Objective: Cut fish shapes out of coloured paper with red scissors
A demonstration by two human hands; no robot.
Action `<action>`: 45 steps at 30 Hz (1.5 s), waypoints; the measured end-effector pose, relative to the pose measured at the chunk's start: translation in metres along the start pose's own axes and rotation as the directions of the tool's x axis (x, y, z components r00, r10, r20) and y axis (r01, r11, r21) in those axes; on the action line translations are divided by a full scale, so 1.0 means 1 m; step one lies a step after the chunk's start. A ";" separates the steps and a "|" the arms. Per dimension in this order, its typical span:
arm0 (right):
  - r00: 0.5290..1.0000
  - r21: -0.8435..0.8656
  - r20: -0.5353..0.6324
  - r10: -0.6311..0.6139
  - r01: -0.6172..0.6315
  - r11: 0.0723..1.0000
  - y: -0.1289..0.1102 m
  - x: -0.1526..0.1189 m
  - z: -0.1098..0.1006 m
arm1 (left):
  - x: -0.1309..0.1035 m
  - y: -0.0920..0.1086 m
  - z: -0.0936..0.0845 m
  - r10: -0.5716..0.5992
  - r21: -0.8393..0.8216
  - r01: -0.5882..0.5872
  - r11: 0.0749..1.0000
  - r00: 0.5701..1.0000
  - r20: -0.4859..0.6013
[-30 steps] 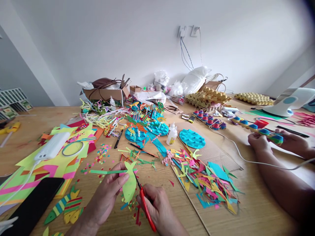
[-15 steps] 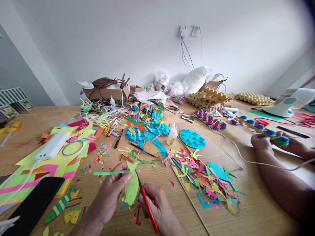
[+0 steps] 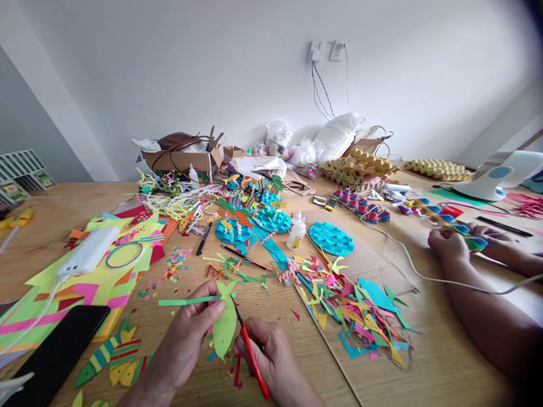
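Observation:
A light green paper fish [image 3: 224, 327] is pinched by its tail end between the thumb and fingers of my left hand [image 3: 193, 322]. A thin green paper strip [image 3: 178, 301] passes through the same grip and sticks out to the left. My right hand [image 3: 271, 356] is closed around red-handled scissors [image 3: 252, 356], whose dark blades point up at the fish's right edge near the tail. Below the hands lie small coloured paper scraps. Finished-looking striped paper fish [image 3: 102, 359] rest on the table to the left of my left forearm.
At right, another person's hands [image 3: 449, 246] hold a painted egg-carton strip. Colourful paper offcuts [image 3: 369, 322] and a thin wooden stick [image 3: 326, 345] lie right of my hands. A glue bottle [image 3: 296, 233] stands ahead. Paper sheets, a power bank [image 3: 89, 249] and a black phone [image 3: 63, 345] lie left.
The paper fish and the scissors have shifted very slightly to the left in view; both hands keep their grips. The other person's hands have moved a little with the painted strip.

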State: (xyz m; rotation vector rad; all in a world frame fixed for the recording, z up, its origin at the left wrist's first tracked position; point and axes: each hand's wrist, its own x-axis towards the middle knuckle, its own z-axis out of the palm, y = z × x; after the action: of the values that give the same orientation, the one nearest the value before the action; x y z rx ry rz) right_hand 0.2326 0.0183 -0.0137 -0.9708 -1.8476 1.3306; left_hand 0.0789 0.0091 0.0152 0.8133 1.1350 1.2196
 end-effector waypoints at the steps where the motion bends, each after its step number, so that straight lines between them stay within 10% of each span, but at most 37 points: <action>1: 1.000 0.023 0.014 0.014 -0.014 1.000 0.000 0.000 0.000 | -0.001 0.001 0.000 -0.002 0.002 0.002 1.000 1.000 -0.004; 45: 0.993 0.123 0.083 0.085 -0.095 0.988 -0.001 -0.004 -0.001 | -0.001 0.004 0.005 0.062 0.102 -0.063 0.993 0.998 0.016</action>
State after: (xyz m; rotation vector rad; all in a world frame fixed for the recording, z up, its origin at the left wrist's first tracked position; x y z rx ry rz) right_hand 0.2349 0.0151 -0.0129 -0.9571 -1.7701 1.5405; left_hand 0.0827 0.0092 0.0209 0.9387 1.1766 1.2139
